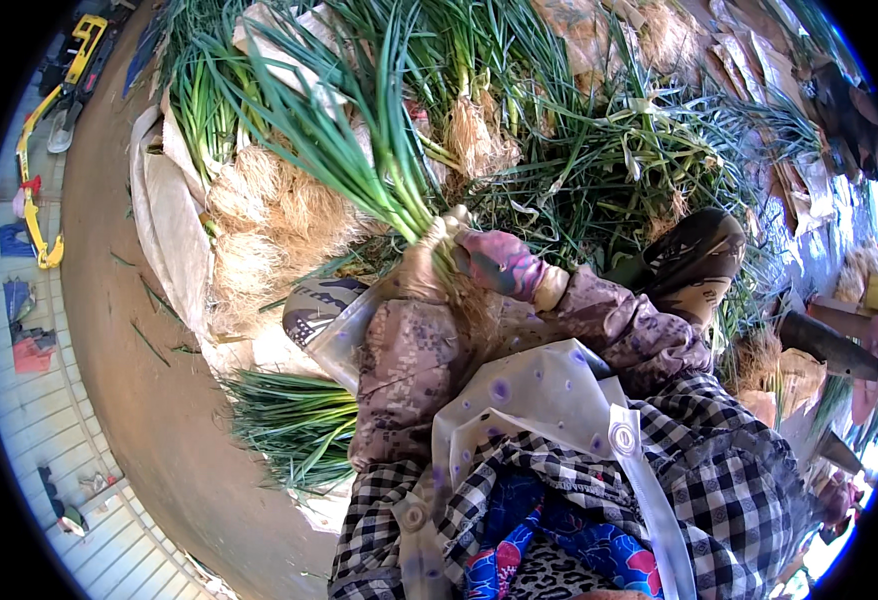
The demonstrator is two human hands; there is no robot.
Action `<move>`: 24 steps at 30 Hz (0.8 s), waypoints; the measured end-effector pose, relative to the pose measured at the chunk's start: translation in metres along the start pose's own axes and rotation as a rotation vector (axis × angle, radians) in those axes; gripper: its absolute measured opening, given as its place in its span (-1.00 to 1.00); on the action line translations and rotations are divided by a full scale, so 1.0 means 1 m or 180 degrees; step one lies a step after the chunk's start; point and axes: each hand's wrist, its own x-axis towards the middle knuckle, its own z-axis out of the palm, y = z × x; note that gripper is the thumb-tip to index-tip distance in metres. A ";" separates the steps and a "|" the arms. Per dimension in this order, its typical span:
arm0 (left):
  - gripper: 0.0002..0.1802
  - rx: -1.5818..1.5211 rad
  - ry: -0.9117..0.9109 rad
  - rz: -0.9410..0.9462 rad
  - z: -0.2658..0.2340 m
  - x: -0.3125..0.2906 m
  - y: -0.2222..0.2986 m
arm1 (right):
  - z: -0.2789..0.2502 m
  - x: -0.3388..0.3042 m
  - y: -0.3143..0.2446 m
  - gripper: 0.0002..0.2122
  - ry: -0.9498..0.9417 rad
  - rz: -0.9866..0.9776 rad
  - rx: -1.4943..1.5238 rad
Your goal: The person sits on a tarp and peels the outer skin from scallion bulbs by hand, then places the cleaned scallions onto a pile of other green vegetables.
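A bunch of green onions (399,190) slants up and to the left from my lap, its long leaves fanning out over the pile. My left hand (425,262), in a pale covering, is closed around its white stems. Thready roots (476,312) hang below that grip. From the right, my right hand (504,262), in a purple and pink patterned glove, is closed at the side of the same stems. Its fingertips are partly hidden against the bunch. A clear spotted plastic apron (519,390) covers my lap beneath both hands.
More green onions with tan roots (274,205) lie on pale sacking (164,220) at the left. A heap of loose leaves (619,160) spreads beyond my right hand. Another bunch (294,425) lies near my left forearm. A yellow-framed object (34,150) stands at far left.
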 end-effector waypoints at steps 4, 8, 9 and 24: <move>-0.76 0.0293 -0.0009 0.0947 0.029 -0.012 0.052 | -0.019 0.008 0.049 -0.85 0.0340 -0.0526 0.1404; -0.67 0.1362 0.0448 0.1734 0.076 -0.043 0.124 | -0.047 0.021 0.139 -0.82 0.0790 0.1095 -0.0392; -0.72 0.1489 0.0641 0.1786 0.079 -0.055 0.149 | -0.049 0.029 0.148 -0.81 0.0915 0.1230 -0.0364; -0.53 -0.0028 -0.0538 0.0281 0.022 0.008 0.099 | -0.056 0.170 0.179 -0.70 0.0930 0.1891 -0.0202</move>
